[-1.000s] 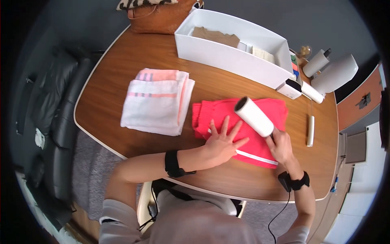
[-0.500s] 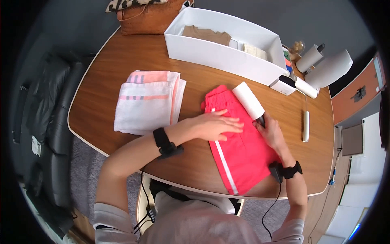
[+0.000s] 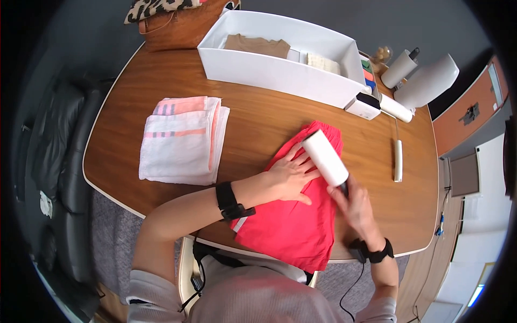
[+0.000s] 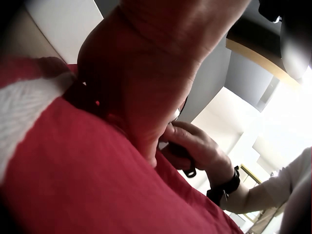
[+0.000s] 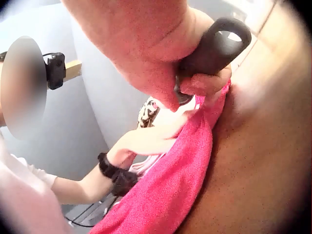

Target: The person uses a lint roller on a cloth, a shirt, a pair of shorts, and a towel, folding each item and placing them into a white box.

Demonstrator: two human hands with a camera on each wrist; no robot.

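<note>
Red shorts (image 3: 285,231) with a white side stripe lie on the wooden table, waistband toward the back and lower end reaching past the front edge. My left hand (image 3: 291,178) presses on the upper part with fingers spread. My right hand (image 3: 356,207) grips the black handle of a lint roller (image 3: 326,157), whose white roll lies over the shorts close to the left fingertips. In the right wrist view, the curled fingers wrap the handle (image 5: 214,51), its looped end sticking out. The left wrist view has the red cloth (image 4: 97,170) beneath the left palm.
A folded white towel with pink bands (image 3: 180,142) lies at the left. Behind stands a long white box (image 3: 280,81) holding brown and cream cloths, with a brown bag (image 3: 183,29) beside it. A thin white stick (image 3: 398,161) and a white roll (image 3: 396,107) lie at the right.
The shorts have turned from lying crosswise to pointing toward the front edge. The left hand lifted its pose, then spread again on them. The roller stays in the right hand, now over the shorts.
</note>
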